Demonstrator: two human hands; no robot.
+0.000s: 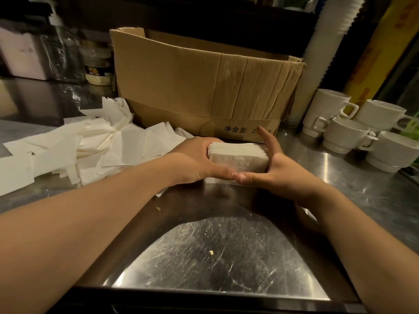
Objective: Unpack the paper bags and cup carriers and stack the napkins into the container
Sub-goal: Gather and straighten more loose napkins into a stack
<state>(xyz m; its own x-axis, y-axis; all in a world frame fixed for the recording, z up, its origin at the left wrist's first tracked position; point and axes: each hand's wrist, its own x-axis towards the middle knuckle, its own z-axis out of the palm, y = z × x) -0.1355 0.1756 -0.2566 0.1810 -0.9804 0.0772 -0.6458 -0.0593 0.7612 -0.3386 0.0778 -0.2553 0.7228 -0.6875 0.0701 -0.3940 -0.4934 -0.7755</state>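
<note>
Head view, left to right: loose napkins [74,152] litter my desk [226,252], my left hand [195,159] cups the napkin stack [238,158] before the cardboard box [204,87], my right hand [278,168] presses flat-fingered; I'd square edges evenly, then lift.
</note>
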